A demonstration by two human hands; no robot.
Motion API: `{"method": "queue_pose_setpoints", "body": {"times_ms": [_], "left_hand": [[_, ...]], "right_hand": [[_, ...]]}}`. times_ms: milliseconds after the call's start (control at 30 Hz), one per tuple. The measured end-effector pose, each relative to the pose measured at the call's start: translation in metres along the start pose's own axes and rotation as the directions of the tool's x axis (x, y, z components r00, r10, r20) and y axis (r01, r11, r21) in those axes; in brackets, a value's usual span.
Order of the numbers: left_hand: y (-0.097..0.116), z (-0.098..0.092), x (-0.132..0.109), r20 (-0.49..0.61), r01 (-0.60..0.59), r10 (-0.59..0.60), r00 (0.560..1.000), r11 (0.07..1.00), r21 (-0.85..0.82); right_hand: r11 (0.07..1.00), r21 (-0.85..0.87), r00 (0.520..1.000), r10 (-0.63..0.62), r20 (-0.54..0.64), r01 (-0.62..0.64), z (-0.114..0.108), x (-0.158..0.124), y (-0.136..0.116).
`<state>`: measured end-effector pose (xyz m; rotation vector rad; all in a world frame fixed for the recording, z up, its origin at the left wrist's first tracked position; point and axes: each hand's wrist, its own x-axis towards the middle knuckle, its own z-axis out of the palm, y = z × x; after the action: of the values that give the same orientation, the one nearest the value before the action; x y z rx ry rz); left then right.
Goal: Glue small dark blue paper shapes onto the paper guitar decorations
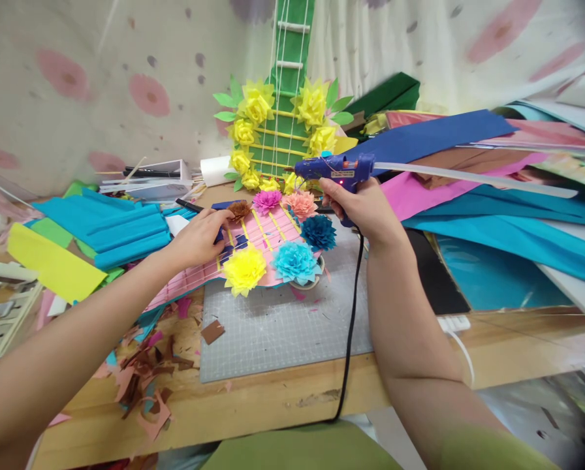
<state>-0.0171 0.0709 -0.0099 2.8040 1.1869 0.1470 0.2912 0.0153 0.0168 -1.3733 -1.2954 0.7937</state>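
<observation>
My right hand (363, 205) is closed around a blue hot glue gun (334, 168), held above the table with its nozzle toward the left. A long clear glue stick (473, 177) sticks out of its back, and a black cord hangs down. My left hand (202, 236) has its fingertips closed on a brown paper flower (238, 210) at the edge of a pink paper guitar (266, 232). Around the guitar's body sit a magenta flower (267, 202), a salmon flower (301, 205), a dark teal flower (318, 232), a light blue flower (296, 262) and a yellow flower (244, 269).
A green paper guitar (285, 140) with yellow roses stands behind. Below the pink one lies a grey cutting mat (283, 333). Paper scraps (143, 372) litter the left front. Blue crepe paper (121, 225) lies left, and stacked coloured sheets (512, 215) fill the right.
</observation>
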Motion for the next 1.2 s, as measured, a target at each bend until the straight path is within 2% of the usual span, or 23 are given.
{"method": "queue_pose_setpoints", "body": {"times_ms": [133, 233, 400, 567, 667, 767, 900, 1200], "left_hand": [[0.0, 0.004, 0.001, -0.058, 0.077, -0.076, 0.995, 0.997, 0.019], [0.003, 0.007, 0.003, -0.094, 0.186, -0.186, 0.978, 0.982, -0.006], [0.005, 0.016, 0.007, -0.112, 0.445, -0.453, 0.884, 0.891, -0.09], [0.002, 0.011, 0.009, -0.063, 0.526, -0.56, 0.826, 0.806, -0.272], [0.0, 0.0, 0.009, -0.048, 0.506, -0.546, 0.836, 0.803, -0.315], [0.0, -0.008, 0.007, -0.062, 0.423, -0.449, 0.891, 0.872, -0.245], [0.003, -0.009, 0.004, -0.058, 0.286, -0.296, 0.953, 0.949, -0.134], [0.007, -0.003, 0.007, -0.022, 0.199, -0.199, 0.98, 0.98, -0.002]], "right_hand": [[1.0, 0.008, 1.0, 0.011, -0.002, -0.011, 0.0, -0.001, -0.002], [1.0, 0.005, 1.0, 0.009, 0.003, -0.009, 0.0, -0.001, -0.003], [1.0, -0.008, 1.0, 0.007, 0.005, -0.007, 0.0, -0.001, -0.003], [1.0, -0.014, 1.0, 0.015, -0.002, -0.015, 0.0, -0.001, -0.003], [1.0, -0.005, 1.0, 0.02, -0.015, -0.02, -0.001, -0.002, -0.004], [1.0, 0.003, 1.0, 0.021, -0.018, -0.021, -0.001, -0.002, -0.004], [1.0, -0.004, 1.0, 0.017, 0.0, -0.017, -0.001, -0.002, -0.004], [0.999, -0.001, 0.999, 0.034, -0.008, -0.034, -0.001, -0.002, -0.004]]}}
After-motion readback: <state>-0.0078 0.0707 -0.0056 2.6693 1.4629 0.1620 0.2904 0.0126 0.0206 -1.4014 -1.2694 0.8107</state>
